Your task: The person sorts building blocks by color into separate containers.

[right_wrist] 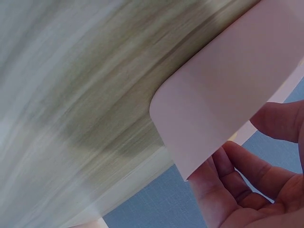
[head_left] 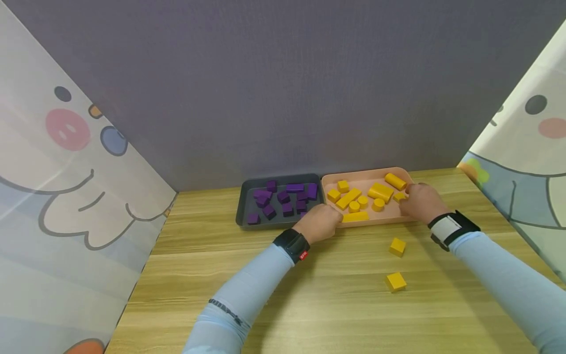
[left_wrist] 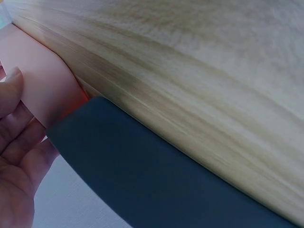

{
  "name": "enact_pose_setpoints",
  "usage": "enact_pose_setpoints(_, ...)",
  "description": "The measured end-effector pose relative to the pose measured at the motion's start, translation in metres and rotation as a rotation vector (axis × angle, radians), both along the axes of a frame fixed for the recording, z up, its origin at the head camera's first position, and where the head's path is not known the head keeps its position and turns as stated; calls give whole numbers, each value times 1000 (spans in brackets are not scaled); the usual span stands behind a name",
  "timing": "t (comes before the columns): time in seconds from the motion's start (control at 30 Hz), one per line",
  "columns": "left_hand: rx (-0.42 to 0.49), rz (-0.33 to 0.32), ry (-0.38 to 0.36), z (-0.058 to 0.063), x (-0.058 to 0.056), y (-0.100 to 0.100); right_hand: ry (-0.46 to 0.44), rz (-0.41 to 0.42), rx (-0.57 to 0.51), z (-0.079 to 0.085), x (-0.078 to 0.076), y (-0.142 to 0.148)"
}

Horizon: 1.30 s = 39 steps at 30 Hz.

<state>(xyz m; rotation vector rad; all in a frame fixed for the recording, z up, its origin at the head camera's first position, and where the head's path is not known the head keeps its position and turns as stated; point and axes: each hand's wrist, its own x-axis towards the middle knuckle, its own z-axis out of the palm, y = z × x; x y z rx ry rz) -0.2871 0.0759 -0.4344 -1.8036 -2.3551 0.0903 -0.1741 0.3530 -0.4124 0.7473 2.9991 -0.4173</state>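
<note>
My left hand (head_left: 319, 223) grips the front left corner of the pink tray (head_left: 382, 221); in the left wrist view the thumb (left_wrist: 10, 90) lies along the tray's outer wall. At the tray's right end, my right hand (head_left: 422, 201) reaches over the rim and pinches a yellow block (head_left: 400, 196) low inside the tray. In the right wrist view the tray's wall (right_wrist: 213, 90) hides these fingertips. Yellow blocks and short cylinders lie in the tray, including a long yellow block (head_left: 355, 217) next to my left fingers.
A dark grey tray (head_left: 240, 209) with purple blocks (head_left: 287, 209) stands against the pink tray's left side. Two yellow blocks (head_left: 397, 247) lie on the wooden table (head_left: 336, 305) in front of the pink tray. A grey panel (head_left: 283, 88) rises behind, with printed cloth (head_left: 57, 196) at both sides.
</note>
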Motion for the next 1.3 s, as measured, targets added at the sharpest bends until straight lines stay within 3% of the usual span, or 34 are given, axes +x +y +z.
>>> enact_pose_setpoints(0.27,-4,4,-31,2,0,-1,68,30,-15,4,10,-11)
enact_pose_setpoints(0.47,-9,1,-44,2,0,-1,139,155,33,11,30,-41)
enact_pose_setpoints(0.6,-8,6,-35,4,-1,-2,204,283,91,18,41,-68)
enact_pose_setpoints(0.7,-11,7,-32,4,-1,-2,175,345,100,23,51,-90)
enact_pose_setpoints(0.87,-10,7,-27,2,0,-1,8,383,15,19,67,-113)
enact_pose_setpoints(1.3,-3,9,-46,1,-1,-1,-74,328,-54,-6,73,-98)
